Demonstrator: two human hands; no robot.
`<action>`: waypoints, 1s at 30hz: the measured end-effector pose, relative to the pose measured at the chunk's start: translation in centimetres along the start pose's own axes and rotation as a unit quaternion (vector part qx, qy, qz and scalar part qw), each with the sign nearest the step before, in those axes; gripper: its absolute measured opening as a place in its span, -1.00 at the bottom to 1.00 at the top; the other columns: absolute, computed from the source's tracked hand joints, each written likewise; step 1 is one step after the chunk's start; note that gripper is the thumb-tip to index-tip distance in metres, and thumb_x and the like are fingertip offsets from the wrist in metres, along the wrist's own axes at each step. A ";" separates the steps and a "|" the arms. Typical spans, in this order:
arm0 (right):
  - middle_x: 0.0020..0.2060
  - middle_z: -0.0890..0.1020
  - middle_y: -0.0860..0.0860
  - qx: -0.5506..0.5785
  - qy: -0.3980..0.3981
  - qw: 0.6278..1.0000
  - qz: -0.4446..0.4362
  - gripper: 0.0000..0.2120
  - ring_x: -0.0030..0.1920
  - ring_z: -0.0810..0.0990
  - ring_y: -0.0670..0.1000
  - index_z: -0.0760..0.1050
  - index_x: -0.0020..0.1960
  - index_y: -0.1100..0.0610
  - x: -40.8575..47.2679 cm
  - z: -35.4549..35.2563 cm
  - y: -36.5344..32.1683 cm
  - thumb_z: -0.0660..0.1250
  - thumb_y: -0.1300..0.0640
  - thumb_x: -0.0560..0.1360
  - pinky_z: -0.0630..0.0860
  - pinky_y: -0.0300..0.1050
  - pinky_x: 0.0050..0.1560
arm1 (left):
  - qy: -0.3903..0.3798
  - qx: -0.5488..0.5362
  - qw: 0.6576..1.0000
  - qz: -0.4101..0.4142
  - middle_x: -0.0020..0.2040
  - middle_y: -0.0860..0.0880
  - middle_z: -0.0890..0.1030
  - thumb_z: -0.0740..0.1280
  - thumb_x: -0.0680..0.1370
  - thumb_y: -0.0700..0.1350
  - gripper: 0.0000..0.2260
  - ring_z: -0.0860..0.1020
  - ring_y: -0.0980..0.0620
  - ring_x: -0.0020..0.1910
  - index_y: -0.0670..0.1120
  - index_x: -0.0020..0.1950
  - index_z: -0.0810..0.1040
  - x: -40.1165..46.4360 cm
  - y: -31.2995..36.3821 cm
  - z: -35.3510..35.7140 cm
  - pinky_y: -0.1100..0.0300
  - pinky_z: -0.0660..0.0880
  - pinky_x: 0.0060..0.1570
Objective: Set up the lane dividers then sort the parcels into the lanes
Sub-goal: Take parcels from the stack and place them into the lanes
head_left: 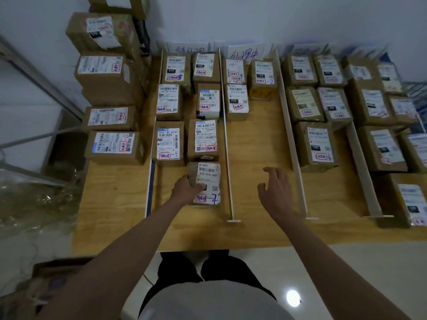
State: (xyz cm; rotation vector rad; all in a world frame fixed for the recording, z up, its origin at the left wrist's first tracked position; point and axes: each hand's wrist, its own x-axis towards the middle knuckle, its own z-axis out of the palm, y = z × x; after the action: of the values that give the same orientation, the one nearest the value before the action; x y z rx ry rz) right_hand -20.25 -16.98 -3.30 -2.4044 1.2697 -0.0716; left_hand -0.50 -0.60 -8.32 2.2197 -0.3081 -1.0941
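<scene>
The left hand (187, 190) grips the left side of a labelled parcel (205, 183), thumb on its top, resting on the bench (115, 199) near the front edge, just left of the second lane divider (226, 139); the right hand (276, 192) hovers empty with fingers loosely spread over the bare middle lane. Four dividers stand upright, running front to back. The leftmost lane holds seven parcels counting the gripped one, the middle lane three at the back, and five more are stacked at the bench's left edge.
</scene>
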 end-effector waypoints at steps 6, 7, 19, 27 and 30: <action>0.34 0.45 0.11 -0.001 -0.010 1.000 -0.020 -0.55 0.37 0.37 0.13 0.38 0.41 0.18 1.2 -0.2 0.5 0.27 0.25 0.53 0.37 0.02 0.32 | 0.012 0.024 0.999 0.028 0.28 -0.11 0.58 0.44 0.53 -0.02 -0.55 0.57 -0.10 0.20 -0.16 0.34 0.43 0.4 0.7 1.4 -0.05 0.53 0.18; 0.34 0.44 0.11 0.001 -0.011 1.000 -0.023 -0.55 0.37 0.37 0.13 0.37 0.41 0.18 1.4 -0.2 0.6 0.27 0.25 0.53 0.36 0.01 0.33 | 0.017 0.034 0.999 0.034 0.31 -0.12 0.55 0.43 0.53 -0.01 -0.50 0.55 -0.11 0.23 -0.17 0.38 0.38 0.4 0.8 1.6 -0.05 0.51 0.19; 0.36 0.43 0.07 0.000 -0.006 0.999 -0.053 -0.54 0.38 0.36 0.10 0.34 0.44 0.13 2.3 -0.4 0.1 0.25 0.19 0.55 0.35 0.02 0.36 | 0.089 0.310 0.914 0.245 0.62 -0.03 0.04 0.31 0.55 0.21 -0.18 0.10 0.01 0.57 -0.11 0.63 -0.02 -3.7 -4.5 1.6 0.06 0.17 0.52; 0.35 0.44 0.06 0.005 0.002 0.999 -0.053 -0.54 0.38 0.36 0.10 0.36 0.43 0.13 1.5 -0.2 0.4 0.26 0.20 0.53 0.33 0.00 0.36 | 0.105 0.383 0.884 0.245 0.63 -0.06 -0.02 0.16 0.62 0.21 -0.25 -0.08 0.02 0.60 -0.12 0.62 -0.12 -3.2 -4.3 2.2 0.14 -0.18 0.53; 0.36 0.43 0.06 0.001 0.001 0.999 -0.053 -0.53 0.40 0.35 0.10 0.34 0.44 0.13 1.2 -0.3 0.6 0.26 0.21 0.54 0.31 -0.01 0.39 | 0.107 0.399 0.878 0.243 0.62 -0.08 0.02 0.15 0.62 0.22 -0.26 -0.05 -0.01 0.60 -0.13 0.62 -0.09 -2.9 -3.8 2.3 0.10 -0.10 0.57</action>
State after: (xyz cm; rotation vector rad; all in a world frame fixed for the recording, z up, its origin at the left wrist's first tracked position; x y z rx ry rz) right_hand -20.08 -18.38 -3.45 -2.4695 1.1410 -0.1075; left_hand -4.33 2.71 -9.96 2.6798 -1.3344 -0.4579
